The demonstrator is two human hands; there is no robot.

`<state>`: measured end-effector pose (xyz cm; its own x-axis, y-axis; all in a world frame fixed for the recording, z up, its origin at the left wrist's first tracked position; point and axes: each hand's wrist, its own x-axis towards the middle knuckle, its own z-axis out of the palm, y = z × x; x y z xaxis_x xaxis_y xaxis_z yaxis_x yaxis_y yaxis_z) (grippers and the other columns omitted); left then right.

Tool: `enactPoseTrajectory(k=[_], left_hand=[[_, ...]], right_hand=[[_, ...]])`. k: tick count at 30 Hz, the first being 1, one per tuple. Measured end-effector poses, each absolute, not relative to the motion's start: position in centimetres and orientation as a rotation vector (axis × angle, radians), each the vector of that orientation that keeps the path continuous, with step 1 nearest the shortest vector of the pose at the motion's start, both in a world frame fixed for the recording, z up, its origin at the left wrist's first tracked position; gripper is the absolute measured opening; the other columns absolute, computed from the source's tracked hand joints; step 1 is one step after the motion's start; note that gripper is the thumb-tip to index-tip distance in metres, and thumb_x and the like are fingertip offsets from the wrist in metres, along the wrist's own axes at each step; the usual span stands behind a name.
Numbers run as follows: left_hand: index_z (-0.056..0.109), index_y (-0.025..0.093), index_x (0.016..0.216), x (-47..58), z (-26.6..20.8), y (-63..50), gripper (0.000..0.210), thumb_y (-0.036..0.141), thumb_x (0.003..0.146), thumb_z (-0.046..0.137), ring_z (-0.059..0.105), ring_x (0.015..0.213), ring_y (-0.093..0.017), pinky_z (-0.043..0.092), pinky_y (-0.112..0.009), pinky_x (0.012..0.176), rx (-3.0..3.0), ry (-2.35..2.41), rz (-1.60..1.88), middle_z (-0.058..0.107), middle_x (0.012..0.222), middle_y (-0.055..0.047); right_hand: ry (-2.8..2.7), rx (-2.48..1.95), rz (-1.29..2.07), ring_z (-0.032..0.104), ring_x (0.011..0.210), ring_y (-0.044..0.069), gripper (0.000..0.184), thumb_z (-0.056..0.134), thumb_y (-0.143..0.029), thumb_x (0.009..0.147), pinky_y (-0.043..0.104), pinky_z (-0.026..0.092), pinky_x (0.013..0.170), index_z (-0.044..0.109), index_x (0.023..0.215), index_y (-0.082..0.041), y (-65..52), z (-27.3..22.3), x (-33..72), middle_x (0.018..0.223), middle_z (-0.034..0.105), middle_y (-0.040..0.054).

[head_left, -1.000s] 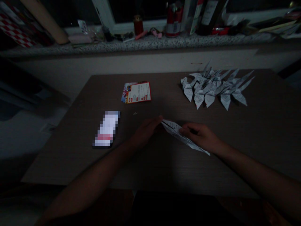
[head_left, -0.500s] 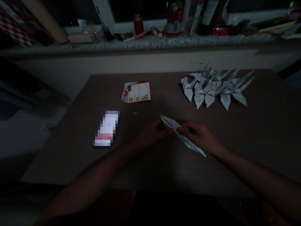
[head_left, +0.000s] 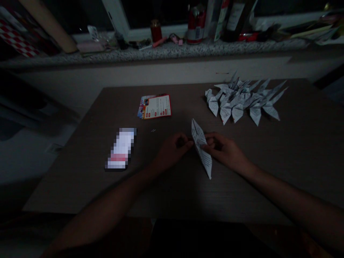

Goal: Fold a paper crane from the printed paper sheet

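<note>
A long, pointed piece of folded printed paper (head_left: 202,152) is held slightly above the table, steeply slanted with its upper tip leaning left. My right hand (head_left: 227,150) pinches it from the right, thumb on the near face and the other fingers partly behind it. At the paper's left edge, my left hand (head_left: 176,148) is closed with thumb and forefinger together, their tips meeting the edge. Several folded paper cranes (head_left: 243,102) of the same printed paper stand clustered at the back right of the table.
A phone (head_left: 121,148) with a blurred, lit screen lies on the brown table (head_left: 88,143) at left. Behind it is a small stack of printed cards (head_left: 156,106). Bottles, a red can (head_left: 195,27) and small items line the stone windowsill (head_left: 161,53). The light is dim.
The folded paper has turned from a flatter slant to a steeper one. My left fingers have moved from its face to its left edge; my right hand still grips it.
</note>
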<state>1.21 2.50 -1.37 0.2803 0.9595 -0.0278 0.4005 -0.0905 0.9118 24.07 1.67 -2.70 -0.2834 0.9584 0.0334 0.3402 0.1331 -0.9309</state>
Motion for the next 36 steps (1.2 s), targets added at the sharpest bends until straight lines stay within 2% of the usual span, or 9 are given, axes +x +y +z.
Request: enactPoseTrajectory(k=[3,7,15,19,21,23,28,32,36], left_hand=[[0.066,0.019,0.088,1.6,-0.9,2.1,0.028,0.047,0.093,0.068,0.068,0.086,-0.019,0.054,-0.031,0.082,1.65,1.195,0.743,0.072,0.091,-0.002],[0.066,0.019,0.088,1.9,-0.9,1.9,0.03,0.048,0.087,0.074,0.069,0.086,-0.019,0.053,-0.03,0.079,1.598,1.157,0.74,0.072,0.091,-0.002],[0.071,0.019,0.097,1.5,-1.5,2.4,0.026,0.045,0.091,0.069,0.071,0.097,-0.023,0.055,-0.036,0.09,1.577,1.161,0.712,0.076,0.103,-0.005],[0.071,0.019,0.103,1.7,-1.5,2.3,0.028,0.044,0.09,0.07,0.071,0.1,-0.023,0.055,-0.035,0.09,1.509,1.11,0.752,0.076,0.108,-0.005],[0.071,0.019,0.102,1.7,-1.5,2.2,0.029,0.045,0.092,0.068,0.071,0.1,-0.023,0.055,-0.034,0.089,1.501,1.098,0.768,0.076,0.107,-0.005],[0.072,0.019,0.101,1.6,-1.6,2.3,0.03,0.047,0.093,0.067,0.071,0.099,-0.023,0.055,-0.034,0.088,1.48,1.09,0.761,0.076,0.104,-0.005],[0.073,0.02,0.102,1.4,-1.8,2.3,0.033,0.051,0.091,0.068,0.071,0.098,-0.023,0.055,-0.033,0.087,1.433,1.081,0.749,0.076,0.103,-0.004],[0.07,0.02,0.1,1.5,-1.8,2.2,0.026,0.044,0.091,0.071,0.07,0.096,-0.02,0.055,-0.033,0.088,1.448,1.098,0.801,0.074,0.101,-0.003],[0.057,0.02,0.097,1.6,-1.9,2.2,0.027,0.036,0.086,0.077,0.069,0.089,-0.017,0.057,-0.032,0.081,1.4,1.121,0.89,0.068,0.097,-0.002]], right_hand=[[-1.667,-1.26,1.167,0.064,0.068,0.017,0.03,0.074,-0.042,0.087,0.029,0.051,0.061,0.067,0.109,-0.022,1.8,-2.5,23.8,0.077,0.067,-0.0002],[-1.651,-1.229,1.223,0.065,0.068,0.017,0.029,0.074,-0.043,0.086,0.03,0.052,0.061,0.068,0.108,-0.023,1.7,-2.4,23.5,0.076,0.068,0.0],[-1.659,-1.203,1.27,0.071,0.079,0.021,0.027,0.064,-0.044,0.092,0.035,0.057,0.071,0.071,0.109,-0.024,1.7,-2.5,23.5,0.088,0.076,0.0034],[-1.502,-1.198,1.337,0.07,0.073,0.018,0.041,0.076,-0.042,0.084,0.032,0.056,0.068,0.06,0.118,-0.025,1.6,-2.5,23.2,0.082,0.073,-0.0002],[-1.416,-1.189,1.353,0.069,0.07,0.017,0.044,0.081,-0.042,0.079,0.029,0.055,0.065,0.055,0.11,-0.026,1.5,-2.5,23.1,0.08,0.071,-0.0023],[-1.423,-1.193,1.322,0.067,0.069,0.015,0.039,0.083,-0.044,0.077,0.028,0.053,0.062,0.055,0.097,-0.026,1.5,-2.4,23.1,0.078,0.069,-0.0025],[-1.547,-1.23,1.27,0.065,0.067,0.017,0.028,0.075,-0.049,0.085,0.029,0.051,0.061,0.066,0.09,-0.023,1.5,-2.2,23.3,0.076,0.07,0.0003],[-1.609,-1.266,1.224,0.064,0.064,0.017,0.027,0.072,-0.05,0.088,0.03,0.05,0.059,0.07,0.09,-0.023,1.4,-1.8,23.3,0.072,0.069,0.0],[-1.572,-1.239,1.266,0.066,0.068,0.018,0.028,0.073,-0.051,0.086,0.031,0.053,0.061,0.066,0.091,-0.024,1.5,-2.1,23.2,0.076,0.07,0.001]])
